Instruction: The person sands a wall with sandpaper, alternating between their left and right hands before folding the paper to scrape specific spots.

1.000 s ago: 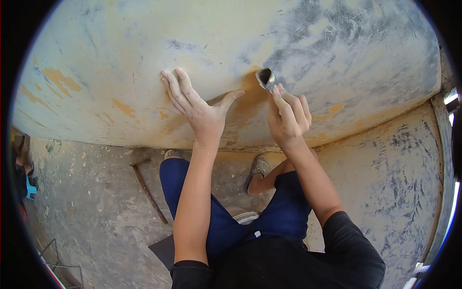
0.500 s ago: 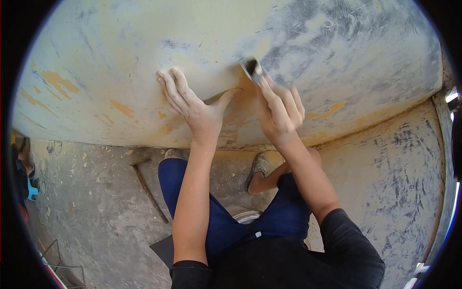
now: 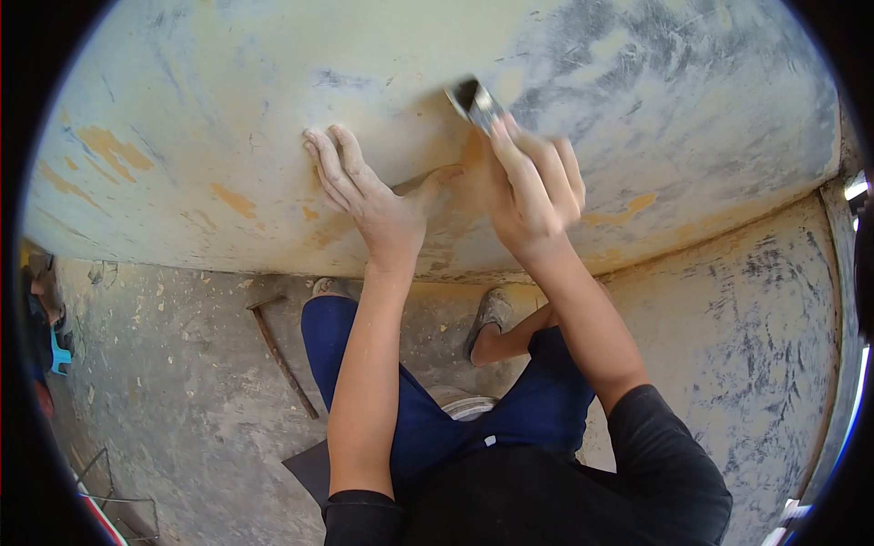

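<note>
The right hand is clamped on a scraper, whose dark blade end is at the patchy surface, beyond the fingers. The left hand lies on that surface to the left, fingers together, thumb spread toward the right hand. Nearer, a hammer lies on the floor, left of the person's knee.

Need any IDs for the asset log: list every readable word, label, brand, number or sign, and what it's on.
No readable text anywhere.
White tag on the blue trousers: too small to read, if printed at all.
Scraper in the right hand: blurred, no marking readable.
Pale curved surface: patches and scuffs, no lettering.
</note>
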The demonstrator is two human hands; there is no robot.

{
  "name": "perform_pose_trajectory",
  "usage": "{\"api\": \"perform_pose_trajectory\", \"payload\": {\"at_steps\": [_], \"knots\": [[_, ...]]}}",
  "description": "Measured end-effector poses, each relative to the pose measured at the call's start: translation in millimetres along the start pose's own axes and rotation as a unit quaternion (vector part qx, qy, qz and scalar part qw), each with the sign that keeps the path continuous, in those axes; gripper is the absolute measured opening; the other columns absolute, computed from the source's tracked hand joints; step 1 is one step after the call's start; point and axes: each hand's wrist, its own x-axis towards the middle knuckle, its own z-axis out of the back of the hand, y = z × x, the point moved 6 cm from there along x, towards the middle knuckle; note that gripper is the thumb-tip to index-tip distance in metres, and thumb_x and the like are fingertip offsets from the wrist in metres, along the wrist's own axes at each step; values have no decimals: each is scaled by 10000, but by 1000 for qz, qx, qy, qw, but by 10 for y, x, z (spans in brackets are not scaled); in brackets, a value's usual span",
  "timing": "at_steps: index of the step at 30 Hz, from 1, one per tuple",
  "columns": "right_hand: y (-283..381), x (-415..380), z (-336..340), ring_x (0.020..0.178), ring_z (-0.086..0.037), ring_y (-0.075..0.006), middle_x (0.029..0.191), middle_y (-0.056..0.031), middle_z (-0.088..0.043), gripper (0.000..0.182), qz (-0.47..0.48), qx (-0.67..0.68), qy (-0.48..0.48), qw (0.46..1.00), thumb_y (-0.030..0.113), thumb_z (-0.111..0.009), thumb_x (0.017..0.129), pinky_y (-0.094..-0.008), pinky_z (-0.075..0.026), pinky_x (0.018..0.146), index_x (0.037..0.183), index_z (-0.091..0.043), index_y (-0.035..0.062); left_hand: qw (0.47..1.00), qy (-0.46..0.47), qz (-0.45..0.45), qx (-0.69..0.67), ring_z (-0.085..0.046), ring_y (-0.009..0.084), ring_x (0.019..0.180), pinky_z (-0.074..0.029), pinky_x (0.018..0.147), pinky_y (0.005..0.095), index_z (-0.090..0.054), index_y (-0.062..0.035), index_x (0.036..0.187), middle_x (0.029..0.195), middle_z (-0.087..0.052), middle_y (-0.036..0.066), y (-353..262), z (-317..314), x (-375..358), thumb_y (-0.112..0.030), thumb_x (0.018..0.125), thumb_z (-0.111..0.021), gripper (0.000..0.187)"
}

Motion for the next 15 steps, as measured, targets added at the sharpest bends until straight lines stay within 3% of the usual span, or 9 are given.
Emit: {"api": "perform_pose_trajectory", "payload": {"at_steps": [3, 9, 12, 15], "knots": [[17, 4, -47, 663, -635, -200, 857, -102, -719, 294, 24, 16, -37, 999, -128, -796, 720, -284, -471, 555, 1002, -775, -47, 1000, -5, -9, 8, -123, 468, 1598, -207, 1253, 593, -156, 27, 1663, 1689, -145, 296, 3, -6, 2, -545, 725, -943, 1351], [-163, -557, 231, 660, -642, -204, 828, -106, -712, 304, -37, -10, -1, 999, -183, -809, 708, -291, -512, 554, 982, -776, -55, 1000, -6, -6, -12, -126, 466, 1598, -220, 1241, 591, -152, 30, 1663, 1687, -164, 295, 2, -3, 8, -558, 723, -942, 1361], [-6, -16, 60, 642, -616, -196, 838, -102, -710, 284, -24, -9, -1, 1000, -162, -817, 718, -292, -491, 541, 972, -768, -44, 1000, -8, -4, 5, -129, 466, 1596, -217, 1244, 596, -148, 30, 1663, 1685, -164, 298, 7, -22, 6, -555, 720, -944, 1366], [-2, 41, -60, 620, -583, -190, 857, -99, -712, 304, 4, 21, -46, 999, -142, -822, 725, -291, -454, 522, 1004, -770, -33, 1000, -3, -6, 0, -131, 467, 1595, -212, 1247, 594, -151, 36, 1662, 1683, -160, 309, 23, -13, -11, -559, 720, -943, 1367]]}}
